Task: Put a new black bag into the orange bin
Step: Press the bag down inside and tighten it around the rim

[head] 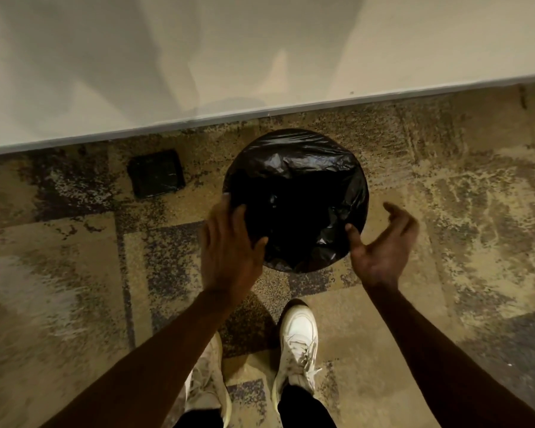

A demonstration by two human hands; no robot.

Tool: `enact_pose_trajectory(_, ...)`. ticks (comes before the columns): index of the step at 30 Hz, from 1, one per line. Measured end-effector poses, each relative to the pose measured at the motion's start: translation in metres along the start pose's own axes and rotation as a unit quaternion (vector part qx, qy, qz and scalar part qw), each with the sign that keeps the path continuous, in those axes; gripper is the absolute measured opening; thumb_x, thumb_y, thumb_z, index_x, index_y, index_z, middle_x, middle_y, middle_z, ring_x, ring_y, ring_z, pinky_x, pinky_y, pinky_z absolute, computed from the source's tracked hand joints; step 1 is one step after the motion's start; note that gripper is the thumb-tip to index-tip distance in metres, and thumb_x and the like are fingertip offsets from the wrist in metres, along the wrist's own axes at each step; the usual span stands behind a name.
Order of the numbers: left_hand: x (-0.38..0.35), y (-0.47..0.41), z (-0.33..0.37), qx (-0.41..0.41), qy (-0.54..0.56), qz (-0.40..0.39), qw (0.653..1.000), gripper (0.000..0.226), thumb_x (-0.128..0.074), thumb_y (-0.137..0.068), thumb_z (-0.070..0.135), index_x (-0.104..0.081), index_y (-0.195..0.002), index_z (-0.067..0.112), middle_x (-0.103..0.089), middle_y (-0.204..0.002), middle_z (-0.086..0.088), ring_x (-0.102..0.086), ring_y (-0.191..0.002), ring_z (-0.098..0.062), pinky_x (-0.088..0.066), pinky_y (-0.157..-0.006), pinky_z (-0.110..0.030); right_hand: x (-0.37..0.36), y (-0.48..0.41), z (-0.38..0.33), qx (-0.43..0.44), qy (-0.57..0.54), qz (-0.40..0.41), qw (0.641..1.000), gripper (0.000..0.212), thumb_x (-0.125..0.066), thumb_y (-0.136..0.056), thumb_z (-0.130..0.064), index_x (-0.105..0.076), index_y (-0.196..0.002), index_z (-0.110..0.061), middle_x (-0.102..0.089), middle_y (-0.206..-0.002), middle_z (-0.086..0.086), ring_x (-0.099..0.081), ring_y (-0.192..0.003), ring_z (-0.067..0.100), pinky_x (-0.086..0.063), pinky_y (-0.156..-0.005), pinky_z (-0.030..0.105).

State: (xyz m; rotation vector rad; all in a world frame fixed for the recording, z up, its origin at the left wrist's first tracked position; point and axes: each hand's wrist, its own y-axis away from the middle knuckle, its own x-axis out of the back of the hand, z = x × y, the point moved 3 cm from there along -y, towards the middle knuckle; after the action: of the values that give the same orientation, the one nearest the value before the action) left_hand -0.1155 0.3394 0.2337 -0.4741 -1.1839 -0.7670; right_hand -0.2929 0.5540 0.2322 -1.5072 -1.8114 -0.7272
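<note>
**Fingers spread at the rim of a freshly lined bin**

Fingers [229, 211] of the left hand [229, 251] are spread apart and laid flat against the near left edge of the black bag [294, 168], pressing on the plastic where it folds over the rim rather than pinching it. The right hand [380, 245] sits at the near right edge, palm turned up and fingers loosely curled and apart, clamped on nothing; only its thumb seems to touch the bag. One hand on each side suggests the person is smoothing or settling the liner evenly around the opening, though that is a judgement.

The bag is already in the bin: it covers the round mouth completely and drapes over the rim, so no orange shows from this overhead view. The plastic is thin, glossy and crinkled, catching light in sharp creases along the far side and sinking into a dark hollow at the centre. The task looks nearly done, with only the final tucking left.

The bin stands on the floor [445, 211], close to the base of a pale wall [260, 41]. The floor is a worn carpet in mottled tan, grey and purple patches. A flat, dark square plate [155, 173] is set into the floor to the left of the bin, well apart from it. Two white laced shoes [297, 341] stand just behind the bin, and both bare forearms reach forward from the bottom of the view.
</note>
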Motion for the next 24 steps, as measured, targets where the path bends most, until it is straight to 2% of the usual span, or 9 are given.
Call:
enact_pose_trajectory(2,-0.003,0.005,0.013,-0.128,-0.041,-0.034,0.990,0.061,-0.053,-0.100,0.054,-0.055,-0.139,0.007,-0.040,-0.162,-0.027,-0.040,-0.150,-0.045,-0.038,-0.120,-0.057,0.002,0.002,-0.030,0.194,0.131,-0.011,0.972,0.068,-0.069,-0.088,-0.041,-0.049,-0.146,-0.013,-0.041,-0.151,0.020,-0.041,-0.140,0.035,-0.037,-0.109,0.042)
enact_pose_trajectory(4,-0.009,0.007,0.027,-0.163,-0.052,-0.104,0.980,0.064,-0.045,-0.103,0.055,-0.059,-0.139,0.004,-0.041,-0.163,-0.028,-0.037,-0.155,-0.044,-0.031,-0.127,-0.055,-0.011,0.006,-0.052,0.265,0.213,-0.097,0.935,0.065,-0.065,-0.089,-0.042,-0.053,-0.145,-0.012,-0.039,-0.158,0.024,-0.034,-0.148,0.041,-0.035,-0.114,0.053)
enact_pose_trajectory(8,-0.024,-0.010,0.045,-0.177,-0.123,-0.194,0.957,0.075,-0.025,-0.107,0.057,-0.047,-0.154,0.002,-0.036,-0.168,-0.025,-0.019,-0.163,-0.039,-0.010,-0.134,-0.052,-0.045,0.006,-0.058,0.277,0.386,-0.301,0.827,0.071,-0.046,-0.099,-0.053,-0.040,-0.158,-0.012,-0.022,-0.171,0.025,-0.010,-0.161,0.041,-0.010,-0.130,0.057)
enact_pose_trajectory(11,-0.036,-0.019,0.043,-0.185,-0.210,-0.273,0.920,0.079,-0.017,-0.107,0.058,-0.042,-0.159,0.005,-0.033,-0.170,-0.022,-0.011,-0.164,-0.040,0.001,-0.133,-0.057,-0.057,-0.002,-0.040,0.261,0.505,-0.363,0.738,0.080,-0.025,-0.101,-0.062,-0.021,-0.166,-0.015,-0.012,-0.173,0.023,-0.004,-0.162,0.040,0.009,-0.129,0.056)
enact_pose_trajectory(13,-0.040,-0.019,0.036,-0.184,-0.237,-0.314,0.901,0.081,-0.013,-0.106,0.062,-0.039,-0.161,0.008,-0.031,-0.172,-0.020,-0.008,-0.165,-0.041,0.007,-0.131,-0.059,-0.061,-0.005,-0.030,0.258,0.546,-0.383,0.699,0.080,-0.023,-0.101,-0.063,-0.017,-0.166,-0.017,-0.014,-0.174,0.020,-0.003,-0.162,0.039,0.011,-0.128,0.058)
enact_pose_trajectory(17,-0.042,-0.016,0.028,-0.178,-0.255,-0.356,0.881,0.083,-0.003,-0.101,0.071,-0.013,-0.169,0.024,-0.019,-0.177,-0.014,-0.001,-0.165,-0.041,0.015,-0.130,-0.059,-0.060,-0.011,-0.026,0.253,0.543,-0.422,0.680,0.071,-0.028,-0.102,-0.058,-0.026,-0.165,-0.026,-0.026,-0.173,0.008,-0.009,-0.162,0.034,0.003,-0.129,0.055)
enact_pose_trajectory(19,-0.039,-0.015,0.028,-0.169,-0.258,-0.349,0.885,0.091,-0.001,-0.099,0.074,-0.015,-0.169,0.018,-0.022,-0.176,-0.018,-0.004,-0.165,-0.042,0.013,-0.131,-0.059,-0.058,-0.011,-0.035,0.267,0.543,-0.422,0.675,0.068,-0.035,-0.101,-0.058,-0.038,-0.161,-0.025,-0.037,-0.168,0.010,-0.021,-0.158,0.037,-0.010,-0.128,0.056)
enact_pose_trajectory(21,-0.034,-0.013,0.031,-0.168,-0.248,-0.316,0.900,0.100,0.001,-0.098,0.075,-0.025,-0.165,0.005,-0.028,-0.171,-0.026,-0.011,-0.164,-0.044,0.007,-0.132,-0.059,-0.055,-0.016,-0.054,0.292,0.508,-0.380,0.716,0.061,-0.042,-0.100,-0.056,-0.055,-0.145,-0.017,-0.055,-0.148,0.017,-0.043,-0.141,0.039,-0.031,-0.116,0.054)
enact_pose_trajectory(24,-0.027,-0.005,0.042,-0.211,-0.205,-0.261,0.919,0.104,-0.004,-0.099,0.076,-0.038,-0.158,-0.002,-0.038,-0.165,-0.030,-0.022,-0.161,-0.043,-0.002,-0.133,-0.056,-0.055,-0.034,-0.089,0.315,0.397,-0.339,0.793,0.046,-0.055,-0.096,-0.050,-0.065,-0.122,-0.014,-0.068,-0.121,0.017,-0.058,-0.120,0.038,-0.047,-0.097,0.048)
